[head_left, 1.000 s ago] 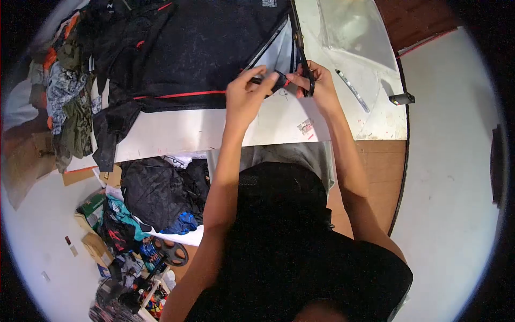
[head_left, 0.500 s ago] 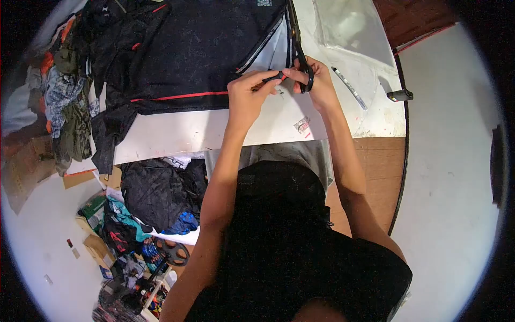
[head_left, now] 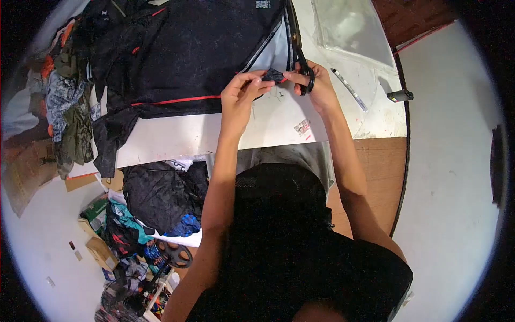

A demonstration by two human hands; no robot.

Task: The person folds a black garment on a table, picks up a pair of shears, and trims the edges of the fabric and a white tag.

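A black jacket [head_left: 188, 51] with red piping lies spread on the white table, its zipper edge parted over a pale grey inside. My left hand [head_left: 238, 96] pinches the jacket's hem near the bottom corner. In my right hand [head_left: 317, 88] are black-handled scissors [head_left: 307, 75], hanging on the fingers with the blades pointing away from me along the zipper edge. The right thumb and fingertip also meet the hem corner, where a bit of dark cloth and red trim shows between both hands. Fingertip details there are partly hidden.
A marker pen [head_left: 348, 89] and a clear plastic bag [head_left: 354, 29] lie on the table [head_left: 279, 129] to the right. A small printed scrap [head_left: 302, 126] is near the front edge. Piled garments [head_left: 70, 102] hang at the left, and more clothes [head_left: 163, 190] sit below the table.
My left hand has shifted slightly left and turned, so more of the dark hem cloth shows between the hands. The right hand stays nearly in place with the scissors.
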